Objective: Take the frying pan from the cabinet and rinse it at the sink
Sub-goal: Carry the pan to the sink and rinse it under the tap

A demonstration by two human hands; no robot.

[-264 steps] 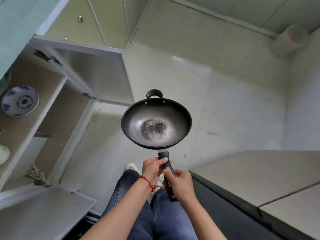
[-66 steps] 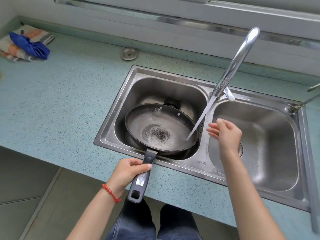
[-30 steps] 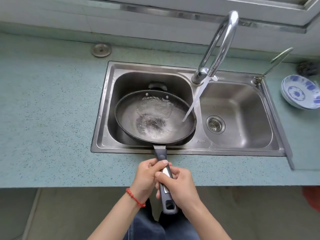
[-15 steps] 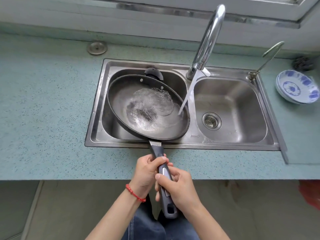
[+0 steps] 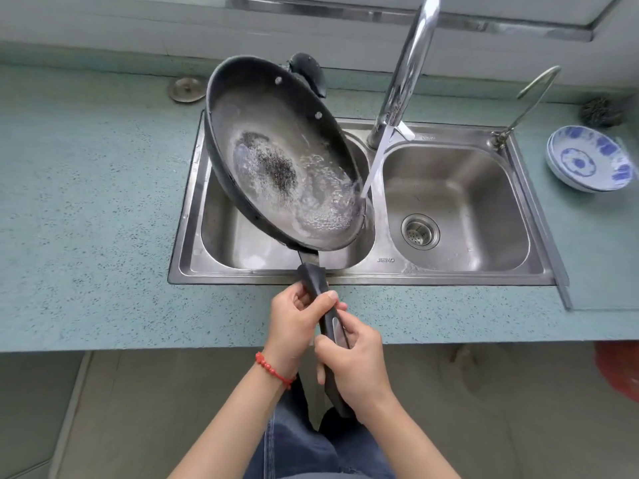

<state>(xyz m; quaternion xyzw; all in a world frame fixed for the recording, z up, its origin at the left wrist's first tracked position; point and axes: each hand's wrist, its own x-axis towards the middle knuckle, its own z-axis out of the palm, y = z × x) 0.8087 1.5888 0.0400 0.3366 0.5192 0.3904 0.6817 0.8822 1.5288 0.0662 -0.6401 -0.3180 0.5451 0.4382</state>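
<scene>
Faucet (image 5: 408, 74) top beyond frame edge

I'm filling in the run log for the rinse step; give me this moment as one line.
step: rinsing | frying pan: tilted over left basin, water inside | faucet: running | left hand, right hand: both on handle

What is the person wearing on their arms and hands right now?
Both forearms are bare, with no sleeves in view. The left hand has a thin red beaded bracelet around the wrist. The right hand wears nothing: no gloves, rings or watch are visible on either hand.
</scene>
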